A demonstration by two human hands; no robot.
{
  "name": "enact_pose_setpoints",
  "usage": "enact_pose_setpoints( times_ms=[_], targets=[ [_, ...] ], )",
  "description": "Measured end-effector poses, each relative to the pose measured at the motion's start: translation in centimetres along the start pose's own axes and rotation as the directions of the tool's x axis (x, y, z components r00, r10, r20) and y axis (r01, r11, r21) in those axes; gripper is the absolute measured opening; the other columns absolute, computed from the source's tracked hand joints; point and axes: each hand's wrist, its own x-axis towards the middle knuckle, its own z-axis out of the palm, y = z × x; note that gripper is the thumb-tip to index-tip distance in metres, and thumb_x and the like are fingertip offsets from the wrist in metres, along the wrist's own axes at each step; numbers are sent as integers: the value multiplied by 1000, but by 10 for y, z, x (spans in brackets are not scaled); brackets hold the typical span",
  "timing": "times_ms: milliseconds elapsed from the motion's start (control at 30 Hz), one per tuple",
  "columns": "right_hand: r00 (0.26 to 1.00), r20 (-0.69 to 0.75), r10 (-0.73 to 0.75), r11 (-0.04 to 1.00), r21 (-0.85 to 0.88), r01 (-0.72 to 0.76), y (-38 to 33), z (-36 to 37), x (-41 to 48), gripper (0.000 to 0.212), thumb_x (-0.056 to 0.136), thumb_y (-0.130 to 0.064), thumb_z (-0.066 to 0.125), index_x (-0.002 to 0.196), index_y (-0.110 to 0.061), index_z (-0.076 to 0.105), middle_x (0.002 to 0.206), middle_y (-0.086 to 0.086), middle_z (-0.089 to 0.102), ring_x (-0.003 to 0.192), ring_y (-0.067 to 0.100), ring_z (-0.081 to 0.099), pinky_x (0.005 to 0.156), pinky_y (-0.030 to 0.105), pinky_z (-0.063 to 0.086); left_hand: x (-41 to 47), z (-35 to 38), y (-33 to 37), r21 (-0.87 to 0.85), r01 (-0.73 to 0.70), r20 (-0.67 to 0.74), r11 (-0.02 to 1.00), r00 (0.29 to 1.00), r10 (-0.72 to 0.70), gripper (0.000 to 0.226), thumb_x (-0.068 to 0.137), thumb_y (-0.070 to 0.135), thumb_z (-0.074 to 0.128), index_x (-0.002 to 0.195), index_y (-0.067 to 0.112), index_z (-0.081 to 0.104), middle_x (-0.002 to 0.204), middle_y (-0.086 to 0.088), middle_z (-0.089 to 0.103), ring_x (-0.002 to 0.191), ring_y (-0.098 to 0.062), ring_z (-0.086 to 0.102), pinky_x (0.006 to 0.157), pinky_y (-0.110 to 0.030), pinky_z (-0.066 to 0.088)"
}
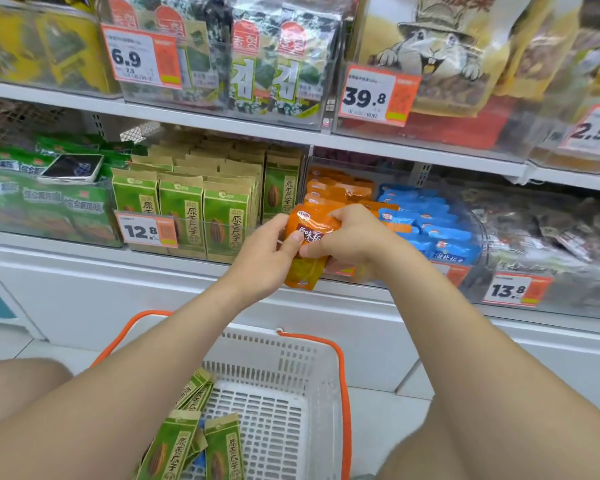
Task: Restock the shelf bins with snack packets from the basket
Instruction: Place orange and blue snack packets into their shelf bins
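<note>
At frame centre, an orange packet (309, 244) is pinched by the left hand (262, 261) and gripped by curled fingers of the right hand (352, 240), just before the orange bin (340, 194). Placing appears underway; next, it should be slotted upright. Green packets (187, 441) remain in the basket (312, 372), lower centre.
</note>
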Motion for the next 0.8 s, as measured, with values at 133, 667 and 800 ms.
enact_pose_setpoints(
  times_ms=[133,667,800],
  targets=[
    [994,-102,-48,998,-47,43,-1,-21,-1,53,74,-28,94,114,-19,61,103,-1,69,90,20,73,80,40,65,11,8,19,193,-126,-46,973,989,137,20,110,33,45,114,21,61,102,12,66,90,-3,62,69,-17,45],
    [642,-707,-295,943,-325,75,18,-80,13,28,86,-12,68,107,-28,60,103,4,67,96,30,58,74,39,48,110,37,41,593,-161,177,789,982,68,55,88,-5,51,139,10,62,140,-13,62,131,-36,56,109,-48,50],
    [637,-738,-224,965,-258,40,44,-91,33,26,83,-2,65,94,-25,64,97,4,68,94,25,53,72,36,47,128,48,30,609,-153,176,778,983,56,35,89,4,50,121,7,66,119,-14,64,110,-36,62,94,-47,56]
  ],
)
